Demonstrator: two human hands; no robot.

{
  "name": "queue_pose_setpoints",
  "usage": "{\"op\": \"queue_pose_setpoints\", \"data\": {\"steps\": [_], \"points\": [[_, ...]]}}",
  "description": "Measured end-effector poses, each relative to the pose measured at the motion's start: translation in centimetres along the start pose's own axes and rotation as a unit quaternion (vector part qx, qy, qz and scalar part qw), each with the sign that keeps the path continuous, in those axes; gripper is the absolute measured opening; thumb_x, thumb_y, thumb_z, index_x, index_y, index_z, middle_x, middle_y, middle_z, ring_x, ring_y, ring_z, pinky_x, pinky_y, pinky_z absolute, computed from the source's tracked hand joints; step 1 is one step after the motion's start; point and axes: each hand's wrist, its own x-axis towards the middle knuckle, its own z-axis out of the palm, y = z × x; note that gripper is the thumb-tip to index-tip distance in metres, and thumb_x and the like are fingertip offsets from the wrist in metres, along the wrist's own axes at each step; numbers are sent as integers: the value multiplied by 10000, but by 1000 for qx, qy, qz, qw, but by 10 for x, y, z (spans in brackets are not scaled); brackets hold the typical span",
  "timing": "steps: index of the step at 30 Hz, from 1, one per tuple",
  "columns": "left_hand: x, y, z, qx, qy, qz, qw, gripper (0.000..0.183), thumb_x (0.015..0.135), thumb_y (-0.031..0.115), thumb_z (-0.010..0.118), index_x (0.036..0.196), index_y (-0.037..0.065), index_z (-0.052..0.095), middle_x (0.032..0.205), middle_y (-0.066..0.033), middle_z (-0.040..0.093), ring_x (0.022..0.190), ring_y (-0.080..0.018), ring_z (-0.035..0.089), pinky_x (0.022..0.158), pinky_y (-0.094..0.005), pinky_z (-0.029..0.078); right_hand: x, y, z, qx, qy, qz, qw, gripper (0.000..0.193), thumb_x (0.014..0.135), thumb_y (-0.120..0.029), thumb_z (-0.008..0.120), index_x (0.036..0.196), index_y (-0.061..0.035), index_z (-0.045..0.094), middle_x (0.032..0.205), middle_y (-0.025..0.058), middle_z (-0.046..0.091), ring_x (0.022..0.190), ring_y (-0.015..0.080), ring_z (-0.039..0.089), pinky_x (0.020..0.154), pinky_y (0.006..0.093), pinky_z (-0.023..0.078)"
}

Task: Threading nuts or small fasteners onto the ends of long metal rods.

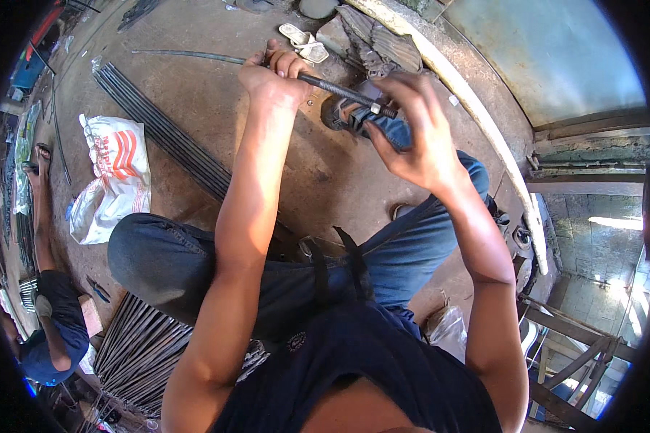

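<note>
My left hand point(276, 76) is closed around a long dark metal rod point(195, 54), which slants across in front of me from far left down to the right. The rod's right end is threaded and carries a small shiny nut point(375, 108) near its tip. Around that tip my right hand point(422, 137) hovers with thumb and fingers spread, apart from the nut as far as I can see. My bent, jeans-clad legs point(419, 238) are below, with a foot partly hidden behind the threaded end.
A bundle of dark rods point(167, 141) lies left, beside a white sack point(119, 173) with red print. More rods point(141, 346) and pliers point(98, 290) are nearer. Another person point(54, 325) sits far left. Pale sandals point(303, 43) lie ahead; a long pale pole point(487, 119) curves along the right.
</note>
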Motion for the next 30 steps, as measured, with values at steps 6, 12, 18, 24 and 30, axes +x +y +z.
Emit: {"op": "queue_pose_setpoints", "data": {"steps": [6, 12, 18, 24, 30], "points": [[1, -1, -3, 1, 6, 9, 1000, 370, 963, 277, 304, 889, 17, 557, 509, 41, 283, 392, -85, 248, 360, -217, 190, 2, -8, -3, 128, -61, 315, 938, 503, 767, -47, 726, 1225, -41, 518, 1010, 186, 610, 918, 335, 648, 763, 398, 535], [2, 2, -4, -2, 4, 4, 1000, 360, 967, 280, 321, 893, 20, 558, 509, 39, 281, 391, -86, 247, 362, -222, 199, -1, -18, -1, 105, -78, 370, 920, 492, 748, -59, 745, 1194, -38, 539, 982, 165, 605, 904, 331, 645, 758, 389, 535], [3, 3, -4, -6, 2, -4, 1000, 365, 976, 285, 317, 890, 23, 557, 510, 39, 278, 391, -86, 239, 365, -222, 193, -4, -6, 1, 10, -50, 27, 998, 492, 823, -129, 728, 1243, 2, 508, 907, 170, 635, 800, 312, 670, 706, 366, 541], [3, 1, -3, -2, -3, -8, 1000, 360, 974, 272, 312, 885, 22, 555, 512, 36, 277, 394, -85, 237, 366, -223, 193, -7, 5, 6, -5, -2, 21, 1000, 523, 826, -141, 731, 1272, -4, 495, 931, 194, 632, 795, 316, 666, 706, 376, 538], [2, 1, -2, 2, 1, -2, 1000, 360, 968, 271, 316, 869, 22, 557, 514, 39, 275, 397, -86, 235, 367, -227, 194, -6, -6, 3, 67, -35, 200, 977, 544, 768, -34, 720, 1267, -26, 506, 1014, 187, 610, 915, 339, 645, 768, 397, 530]]}}
